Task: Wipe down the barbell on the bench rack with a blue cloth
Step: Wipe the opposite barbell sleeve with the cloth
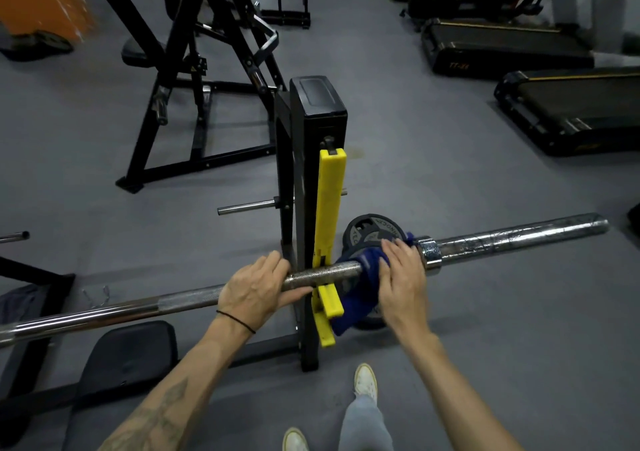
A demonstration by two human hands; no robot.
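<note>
A chrome barbell [512, 237] lies across the bench rack, running from the lower left to the right. My left hand [256, 286] grips its knurled shaft just left of the black rack upright [308, 180] with the yellow hook [329, 208]. My right hand [401, 277] holds a blue cloth [356, 295] wrapped over the bar just inside the collar [429, 253]. Part of the cloth hangs down below the bar. The shaft under the cloth is hidden.
A black weight plate [370, 229] lies on the floor behind the bar. The bench pad [128, 353] is at lower left. A black machine frame [194, 80] stands behind, and treadmills [568, 111] sit at upper right. My shoes [365, 379] are on grey floor.
</note>
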